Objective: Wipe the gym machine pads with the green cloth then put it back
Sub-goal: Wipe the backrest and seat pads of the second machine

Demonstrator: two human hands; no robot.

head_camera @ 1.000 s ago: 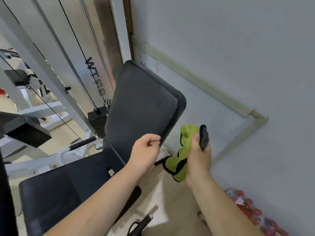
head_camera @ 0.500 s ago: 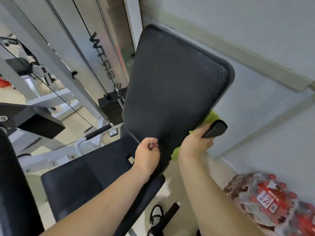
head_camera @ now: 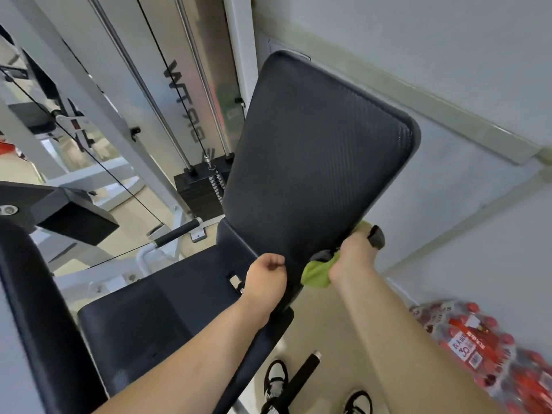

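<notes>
My right hand (head_camera: 354, 255) gripping the green cloth (head_camera: 316, 274), left hand (head_camera: 265, 277) fisted, I should press flat and sweep up the back pad (head_camera: 313, 150).

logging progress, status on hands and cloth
Right hand grips green cloth at back pad lower edge. Left hand fisted, empty, beside pad. Nothing blocking.

Back pad (head_camera: 313, 162) shows black vinyl, matt, with a fine woven grain. The seat pad (head_camera: 155, 318) looks like the same stuff, smoother. Green cloth (head_camera: 316, 274) is soft, fuzzy and crumpled. Guide rods (head_camera: 195, 85) gleam as polished metal, the frame (head_camera: 98, 109) is white painted metal, and the bottle pack (head_camera: 490, 348) wears glossy, crinkled plastic wrap.
</notes>
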